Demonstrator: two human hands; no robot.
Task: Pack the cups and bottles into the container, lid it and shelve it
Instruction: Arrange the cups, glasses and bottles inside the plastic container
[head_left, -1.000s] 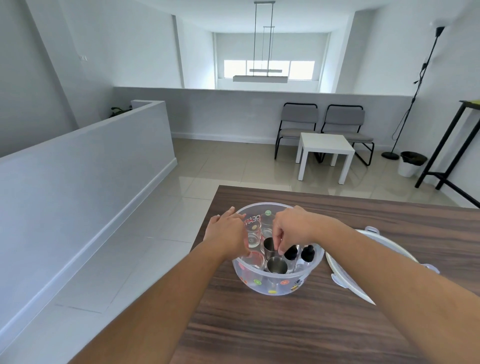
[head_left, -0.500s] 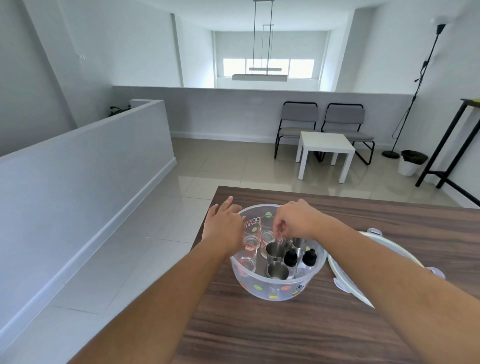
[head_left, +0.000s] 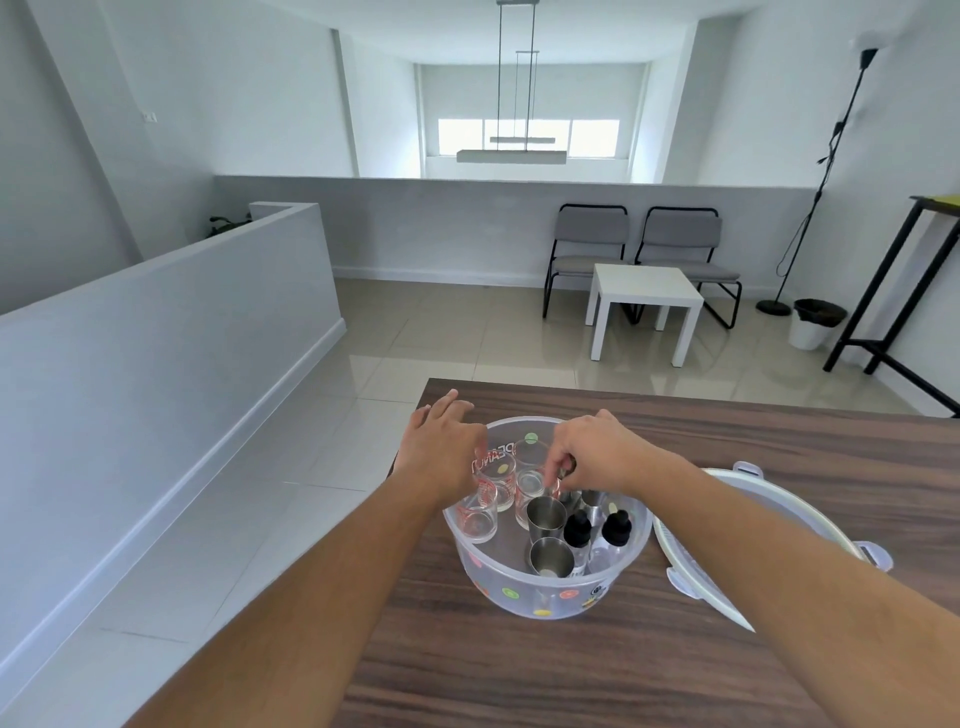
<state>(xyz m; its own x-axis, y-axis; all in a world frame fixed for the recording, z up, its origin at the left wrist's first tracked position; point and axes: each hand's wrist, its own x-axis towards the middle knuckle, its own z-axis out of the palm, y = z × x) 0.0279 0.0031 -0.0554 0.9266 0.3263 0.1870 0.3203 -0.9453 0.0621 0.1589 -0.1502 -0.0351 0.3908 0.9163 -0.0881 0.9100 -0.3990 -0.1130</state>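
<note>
A clear round plastic container (head_left: 545, 597) with coloured dots stands on the wooden table (head_left: 519, 675). Inside it stand glass cups with red print (head_left: 480, 517), steel cups (head_left: 546, 514) and two black-capped bottles (head_left: 577, 530). My left hand (head_left: 441, 452) rests against the container's left rim with its fingers spread. My right hand (head_left: 597, 452) reaches over the far side of the container; its fingertips pinch the rim of a cup that they mostly hide. The white lid (head_left: 753, 525) lies on the table just right of the container.
The table's far edge and left edge are close to the container. Beyond are a tiled floor, a low white wall on the left, two grey chairs (head_left: 634, 249), a small white table (head_left: 644, 301), a bin (head_left: 818, 322) and a black rack (head_left: 904, 291).
My left hand has slid from over the cups out to the container's left rim and spread its fingers. My right hand has shifted slightly toward the far side, still pinching.
</note>
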